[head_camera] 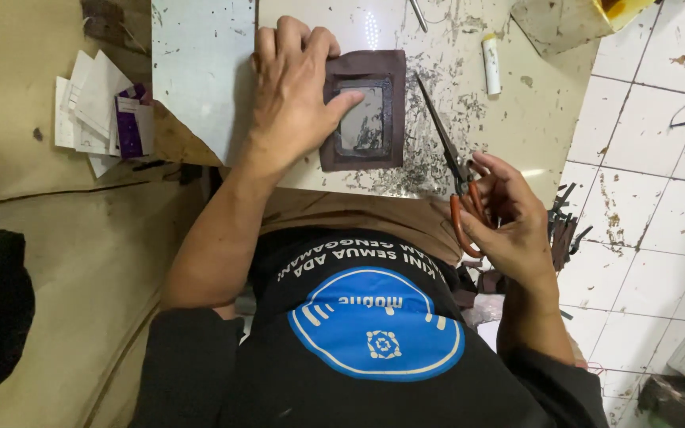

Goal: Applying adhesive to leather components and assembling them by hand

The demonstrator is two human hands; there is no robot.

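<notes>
Fingers of the left hand [291, 95] lie spread flat on the dark brown leather square with a see-through window [364, 111], pressing it to the pale, scratched board [200, 71]. I see the right hand [509, 218] curled around red-handled scissors [455, 170], blades shut. Brown scraps [564, 230] lie nearby, so I think much cutting is done.

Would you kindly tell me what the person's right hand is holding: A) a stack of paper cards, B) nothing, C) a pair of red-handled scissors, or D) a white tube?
C: the right hand grips the red-handled scissors by their loops, while the left hand presses on the dark brown leather piece with a rectangular window.
</notes>
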